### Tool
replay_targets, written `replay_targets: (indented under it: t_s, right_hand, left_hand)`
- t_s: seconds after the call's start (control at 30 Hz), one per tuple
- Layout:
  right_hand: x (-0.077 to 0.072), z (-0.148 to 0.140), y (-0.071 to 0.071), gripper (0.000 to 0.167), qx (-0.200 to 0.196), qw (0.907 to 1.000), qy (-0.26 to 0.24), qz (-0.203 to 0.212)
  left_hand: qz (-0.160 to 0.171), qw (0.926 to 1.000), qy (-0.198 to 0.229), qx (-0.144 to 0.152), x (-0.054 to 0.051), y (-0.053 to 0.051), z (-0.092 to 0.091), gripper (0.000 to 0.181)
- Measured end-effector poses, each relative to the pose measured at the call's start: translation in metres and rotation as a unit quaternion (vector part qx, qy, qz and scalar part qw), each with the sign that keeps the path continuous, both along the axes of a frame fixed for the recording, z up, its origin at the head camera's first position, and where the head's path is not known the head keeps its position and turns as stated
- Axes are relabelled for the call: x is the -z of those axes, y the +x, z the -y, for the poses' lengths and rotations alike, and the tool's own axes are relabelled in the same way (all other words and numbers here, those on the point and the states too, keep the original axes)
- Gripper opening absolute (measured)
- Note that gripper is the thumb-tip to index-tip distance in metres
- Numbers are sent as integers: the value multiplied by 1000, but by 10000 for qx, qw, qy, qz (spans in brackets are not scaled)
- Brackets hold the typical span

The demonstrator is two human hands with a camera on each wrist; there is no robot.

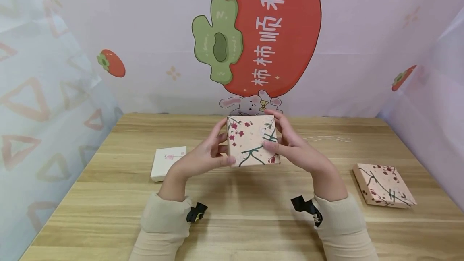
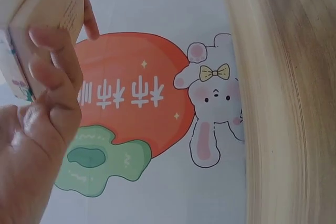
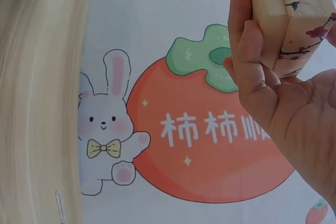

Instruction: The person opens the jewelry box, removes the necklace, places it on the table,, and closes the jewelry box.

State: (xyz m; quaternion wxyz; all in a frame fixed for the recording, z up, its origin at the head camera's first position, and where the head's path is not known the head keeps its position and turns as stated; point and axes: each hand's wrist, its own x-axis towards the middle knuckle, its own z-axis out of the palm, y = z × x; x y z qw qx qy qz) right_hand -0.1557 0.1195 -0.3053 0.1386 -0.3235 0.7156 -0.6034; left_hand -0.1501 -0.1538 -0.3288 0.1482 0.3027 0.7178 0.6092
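One white box (image 1: 166,166) lies leftmost on the table (image 1: 232,228), then our left hand (image 1: 201,157) grips the left side of the floral box (image 1: 249,138), raised in mid-air, our right hand (image 1: 298,150) grips its right side, and we should press evenly lest it dent.

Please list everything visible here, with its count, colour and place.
Table: one, light wood, foreground
Backdrop: one, pale, behind table
Persimmon prints: several, red and green, backdrop
Rabbit print: one, white, low centre
Held box: one, cream with red blossoms, centre
Second blossom box: one, cream, table's right
Small box: one, white, table's left
String: one, whitish, back right
Sleeves: two, beige, lower centre
Wrist attachments: two, black, sleeve cuffs
Left grip: one, bare, held box's left
Right grip: one, bare, held box's right
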Motion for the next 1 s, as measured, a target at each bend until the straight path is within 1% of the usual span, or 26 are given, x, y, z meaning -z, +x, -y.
replay_targets:
  t_s: [0.13,0.17,0.23,0.4,0.53,0.7,0.93,1.0]
  right_hand:
    - [0,2,-1,70,18,9998,-163,141]
    - [1,3,-1,68,64,9998,-151,122]
    - [1,3,-1,65,200,9997,-116,100]
    - [0,6,-1,60,519,9986,-59,78]
    - [0,7,-1,60,600,9982,-52,68]
    - [-4,6,0,59,696,9975,-114,64]
    - [-4,5,0,55,910,9957,-148,81]
    - [-4,3,-2,53,978,9951,-120,30]
  left_hand:
    - [-297,9988,-71,-378,0,-1,-3,74]
    - [-364,9983,-86,-447,0,-1,-3,70]
    - [-378,9980,-36,-497,-1,0,-5,67]
    - [-354,9979,50,-547,-1,-1,-8,65]
    - [-283,9976,29,-625,-2,0,-9,65]
    - [-235,9979,40,-605,-5,-1,-11,65]
    - [-78,9983,64,-576,-4,-1,-15,65]
    - [-28,9979,6,-648,-4,-2,-16,66]
